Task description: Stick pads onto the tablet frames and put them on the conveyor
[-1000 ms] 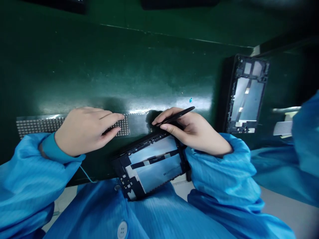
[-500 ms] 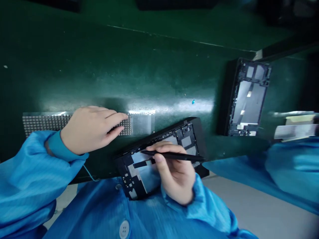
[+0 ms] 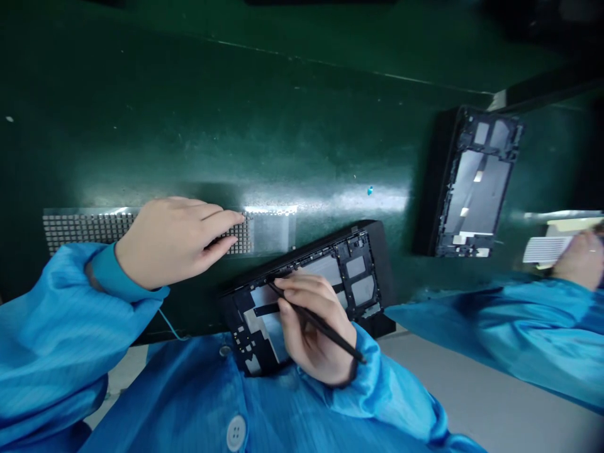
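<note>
Green table (image 3: 226, 151), second device (image 3: 484, 195) beyond blue speck (image 3: 370, 190), right fingers (image 3: 309, 289) clamped on tool (image 3: 338, 340), left fingers (image 3: 221, 223) apart

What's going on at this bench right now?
The right hand holds a black pen-like tool, its tip by the far side of a black unit; contact is unclear. The left hand lies over a strip of small squares. A similar unit sits to the right, before a co-worker's hand.
</note>
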`<state>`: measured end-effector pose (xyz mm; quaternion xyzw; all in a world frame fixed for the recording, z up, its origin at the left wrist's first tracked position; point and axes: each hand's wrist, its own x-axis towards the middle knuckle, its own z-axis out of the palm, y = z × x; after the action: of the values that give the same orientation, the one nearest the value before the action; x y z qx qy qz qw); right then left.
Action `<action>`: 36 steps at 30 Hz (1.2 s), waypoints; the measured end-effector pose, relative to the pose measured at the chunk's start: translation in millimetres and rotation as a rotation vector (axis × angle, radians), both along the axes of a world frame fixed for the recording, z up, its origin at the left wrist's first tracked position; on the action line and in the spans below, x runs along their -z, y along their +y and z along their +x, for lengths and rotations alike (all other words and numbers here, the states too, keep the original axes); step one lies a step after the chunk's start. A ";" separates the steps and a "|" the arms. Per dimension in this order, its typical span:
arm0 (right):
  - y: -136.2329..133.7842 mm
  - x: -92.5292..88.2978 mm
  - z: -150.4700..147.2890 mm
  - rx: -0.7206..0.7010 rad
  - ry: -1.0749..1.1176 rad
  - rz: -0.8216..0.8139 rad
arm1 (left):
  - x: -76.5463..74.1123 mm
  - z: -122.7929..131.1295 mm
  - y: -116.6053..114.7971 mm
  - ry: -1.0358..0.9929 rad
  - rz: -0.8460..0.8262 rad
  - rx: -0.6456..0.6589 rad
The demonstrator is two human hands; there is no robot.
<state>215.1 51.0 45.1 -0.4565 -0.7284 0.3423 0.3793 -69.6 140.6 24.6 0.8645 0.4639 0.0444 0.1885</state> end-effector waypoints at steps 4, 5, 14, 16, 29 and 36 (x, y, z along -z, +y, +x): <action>43.3 -19.5 6.1 -0.141 -0.023 -0.057 | -1.6 0.9 0.9 0.032 -0.024 0.009; 61.3 -20.9 5.9 -0.184 -0.021 -0.102 | -2.1 1.0 1.2 0.041 -0.023 0.013; 148.3 14.3 -4.6 -0.395 0.020 -0.387 | -1.4 1.6 0.9 0.025 0.030 0.039; 143.3 16.6 -3.9 -0.373 0.057 -0.403 | -1.5 1.6 1.1 0.023 0.024 0.034; 137.6 3.5 2.8 -0.302 0.127 -0.433 | -1.3 0.1 1.1 0.025 0.013 0.003; 34.8 12.7 38.1 0.490 0.208 -0.010 | 5.0 -8.6 0.5 -0.094 0.006 -0.027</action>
<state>253.2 85.8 32.3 -0.5835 -0.5516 0.2887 0.5214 -78.2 141.1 19.7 0.8556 0.4659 0.0890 0.2071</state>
